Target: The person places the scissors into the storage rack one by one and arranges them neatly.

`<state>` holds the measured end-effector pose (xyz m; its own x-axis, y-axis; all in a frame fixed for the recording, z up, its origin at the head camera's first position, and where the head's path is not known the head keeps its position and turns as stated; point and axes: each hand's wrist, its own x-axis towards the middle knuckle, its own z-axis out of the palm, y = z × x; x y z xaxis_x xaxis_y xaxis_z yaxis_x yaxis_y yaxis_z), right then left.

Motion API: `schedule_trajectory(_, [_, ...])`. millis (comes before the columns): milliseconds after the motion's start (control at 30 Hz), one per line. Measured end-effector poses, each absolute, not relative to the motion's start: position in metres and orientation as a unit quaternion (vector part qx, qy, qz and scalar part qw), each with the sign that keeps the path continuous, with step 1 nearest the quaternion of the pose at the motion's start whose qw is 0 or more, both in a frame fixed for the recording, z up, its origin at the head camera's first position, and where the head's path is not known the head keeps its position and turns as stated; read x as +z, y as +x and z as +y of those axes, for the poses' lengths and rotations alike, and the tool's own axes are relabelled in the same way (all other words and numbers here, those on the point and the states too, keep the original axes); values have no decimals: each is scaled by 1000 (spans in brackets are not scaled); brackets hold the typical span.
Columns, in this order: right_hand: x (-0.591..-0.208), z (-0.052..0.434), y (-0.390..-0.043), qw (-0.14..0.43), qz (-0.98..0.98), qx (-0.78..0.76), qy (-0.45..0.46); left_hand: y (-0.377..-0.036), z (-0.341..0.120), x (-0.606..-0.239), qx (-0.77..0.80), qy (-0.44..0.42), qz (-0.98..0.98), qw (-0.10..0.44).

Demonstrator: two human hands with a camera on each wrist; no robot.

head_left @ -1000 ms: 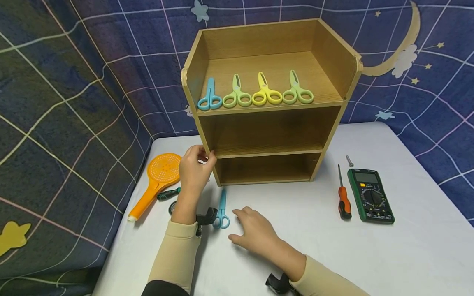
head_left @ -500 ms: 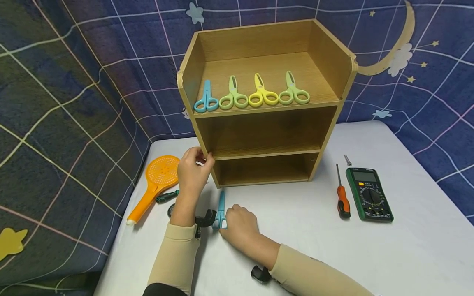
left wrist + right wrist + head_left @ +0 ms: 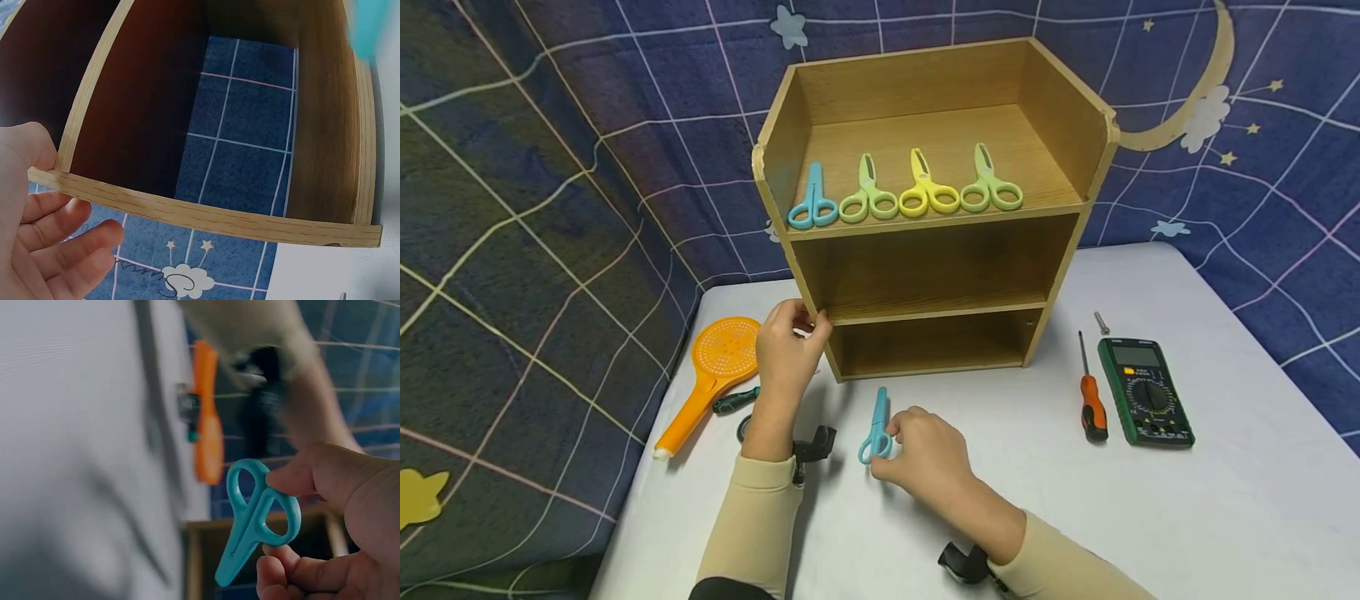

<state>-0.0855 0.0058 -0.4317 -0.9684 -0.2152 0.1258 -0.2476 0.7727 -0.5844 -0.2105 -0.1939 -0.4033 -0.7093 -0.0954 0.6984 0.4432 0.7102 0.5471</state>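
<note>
A wooden shelf unit (image 3: 940, 250) stands at the back of the white table (image 3: 1075, 517). Several small scissors lie in a row on its top shelf: one blue (image 3: 808, 204), two green (image 3: 867, 196), one yellow (image 3: 927, 190). My left hand (image 3: 786, 354) grips the shelf's left side panel (image 3: 187, 212) at the middle shelf's height, thumb in front, fingers behind. My right hand (image 3: 925, 458) pinches the handle of another blue pair of scissors (image 3: 876, 429) and holds it just above the table before the shelf. In the right wrist view these scissors (image 3: 253, 519) sit between thumb and fingers.
An orange shower head (image 3: 711, 371) and a dark green-handled tool (image 3: 737, 400) lie left of the shelf. To its right lie an orange-handled screwdriver (image 3: 1092, 392), a green multimeter (image 3: 1144, 392) and a small screw (image 3: 1101, 322). A blue patterned cloth hangs behind.
My right hand slid left to the blue scissors on the table, took their handle and lifted them slightly to the right. The left hand stayed on the shelf's side.
</note>
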Motion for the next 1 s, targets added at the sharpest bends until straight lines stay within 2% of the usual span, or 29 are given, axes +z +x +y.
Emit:
schedule_trajectory(100, [-415,21,-79,41,-939,327,104,-211,-195,-402,-366,-101,-849,368])
schedule_trajectory(400, [-365,71,-57,135,-923,356,57,-212,-196,-403,-364,-104,-853,361])
schedule_trajectory(667, [-306,115,-49,265,-874,406,29,-211,-196,-402,-364,-103,-852,362])
schedule_trajectory(800, [-280,133,-61,290,-847,446,-19,-211,-196,-403,-365,-101,-852,361])
schedule_trajectory(1000, [-253,156,-101,282,-861,421,-50,-211,-195,-403,-362,-103,-852,365])
